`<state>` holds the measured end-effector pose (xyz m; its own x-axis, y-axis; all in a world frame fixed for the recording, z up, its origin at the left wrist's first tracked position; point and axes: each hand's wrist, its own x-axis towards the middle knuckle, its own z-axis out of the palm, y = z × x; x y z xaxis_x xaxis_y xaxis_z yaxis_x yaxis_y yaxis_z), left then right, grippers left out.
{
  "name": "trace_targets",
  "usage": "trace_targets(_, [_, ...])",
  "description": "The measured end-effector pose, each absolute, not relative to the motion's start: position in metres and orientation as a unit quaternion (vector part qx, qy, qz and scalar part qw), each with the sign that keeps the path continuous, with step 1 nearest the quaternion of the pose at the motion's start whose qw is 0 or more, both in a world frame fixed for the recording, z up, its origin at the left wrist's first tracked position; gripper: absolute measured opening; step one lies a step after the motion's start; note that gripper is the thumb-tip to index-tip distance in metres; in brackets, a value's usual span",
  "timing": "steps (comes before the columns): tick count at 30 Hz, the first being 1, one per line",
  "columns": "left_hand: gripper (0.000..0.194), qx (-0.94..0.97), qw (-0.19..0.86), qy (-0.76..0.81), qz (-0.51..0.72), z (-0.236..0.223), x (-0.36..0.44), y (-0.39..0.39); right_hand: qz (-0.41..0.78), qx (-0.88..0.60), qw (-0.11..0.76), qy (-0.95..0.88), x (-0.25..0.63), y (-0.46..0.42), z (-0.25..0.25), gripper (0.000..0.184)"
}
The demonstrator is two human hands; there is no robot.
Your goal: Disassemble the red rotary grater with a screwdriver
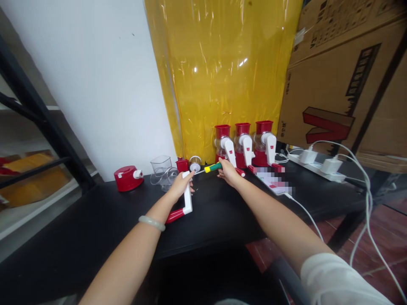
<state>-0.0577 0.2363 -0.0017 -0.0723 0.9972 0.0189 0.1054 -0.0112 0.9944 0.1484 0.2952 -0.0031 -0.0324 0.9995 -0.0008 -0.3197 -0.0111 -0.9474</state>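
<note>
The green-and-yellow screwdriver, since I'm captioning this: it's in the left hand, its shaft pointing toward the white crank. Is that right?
Not quite: the head view shows the screwdriver in the right hand, not the left hand. Its shaft points toward the white crank.

Illumination is moderate and diffuse. Small glare spots mark the yellow sheet [222, 84]. The space beneath the counter [216, 220] is dark. Wide-angle distortion stretches the edges; mosaic blocks obscure part of the phone [270, 183].

Mid-frame, the left hand [182, 186] holds a white crank [188, 201], the right hand [228, 172] a green-and-yellow screwdriver [213, 167]; right of centre stand three red-topped grinders [244, 144].
</note>
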Motion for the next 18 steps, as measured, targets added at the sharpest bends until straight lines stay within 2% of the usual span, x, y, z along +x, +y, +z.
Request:
trace_targets(12, [0.046,0.517,0.442,0.540,0.496,-0.0006,-0.0569,0.2356,0.617,-0.366,0.578,-0.388,0.1459,0.2968,-0.0042,0.014])
trace_targets(18, [0.046,0.518,0.439,0.540,0.497,-0.0008,-0.0573,0.2352,0.603,-0.375,0.579,-0.401,0.1463,0.3013,-0.0065,0.018])
